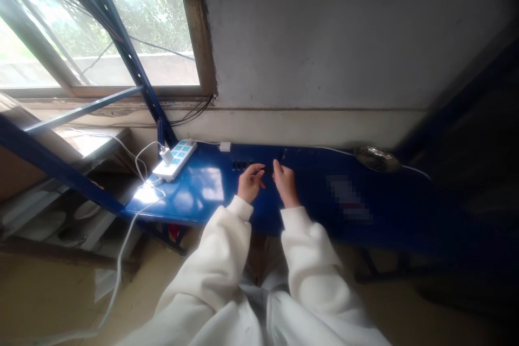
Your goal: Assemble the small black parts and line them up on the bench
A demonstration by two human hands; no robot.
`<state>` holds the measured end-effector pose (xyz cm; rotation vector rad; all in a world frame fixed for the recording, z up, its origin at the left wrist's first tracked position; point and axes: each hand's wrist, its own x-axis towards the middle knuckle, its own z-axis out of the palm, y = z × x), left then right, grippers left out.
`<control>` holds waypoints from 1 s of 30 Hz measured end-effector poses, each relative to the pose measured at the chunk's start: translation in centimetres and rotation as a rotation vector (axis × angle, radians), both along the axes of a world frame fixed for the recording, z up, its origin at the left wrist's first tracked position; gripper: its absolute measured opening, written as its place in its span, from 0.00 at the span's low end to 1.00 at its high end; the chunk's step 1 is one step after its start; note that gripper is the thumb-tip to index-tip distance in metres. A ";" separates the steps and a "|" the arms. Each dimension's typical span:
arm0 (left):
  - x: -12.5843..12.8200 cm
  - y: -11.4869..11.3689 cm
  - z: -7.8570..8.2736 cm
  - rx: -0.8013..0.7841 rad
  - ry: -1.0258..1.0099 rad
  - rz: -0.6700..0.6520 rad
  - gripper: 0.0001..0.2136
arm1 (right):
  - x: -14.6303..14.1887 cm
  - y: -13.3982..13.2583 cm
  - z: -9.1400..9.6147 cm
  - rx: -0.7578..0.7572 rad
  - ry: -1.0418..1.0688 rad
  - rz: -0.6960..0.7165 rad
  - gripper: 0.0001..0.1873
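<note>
Above the blue bench (308, 194), my two hands are raised close together with a small gap between them. My left hand (250, 184) is curled, its thumb and fingers bent toward each other. My right hand (285, 183) is closed, with the thumb on top. A small dark shape shows between the fingertips, too dim against the bench to name. Just beyond my left hand, several small black pieces (239, 165) stand in a row on the bench. Behind the hands lies a tiny item (285, 152) that is hard to make out.
A white power strip (178, 159) with a plugged-in charger lies at the bench's left end, its cable hanging to the floor. A small white block (225, 146) sits near the wall. A shiny metal dish (377, 158) rests at the back right. Blue frame posts (133, 67) rise at left.
</note>
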<state>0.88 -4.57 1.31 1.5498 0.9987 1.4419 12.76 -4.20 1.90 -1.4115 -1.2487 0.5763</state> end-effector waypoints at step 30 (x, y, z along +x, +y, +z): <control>-0.9 1.0 0.3 0.068 0.073 -0.015 0.10 | 0.0 -0.6 1.2 0.017 0.295 0.227 0.21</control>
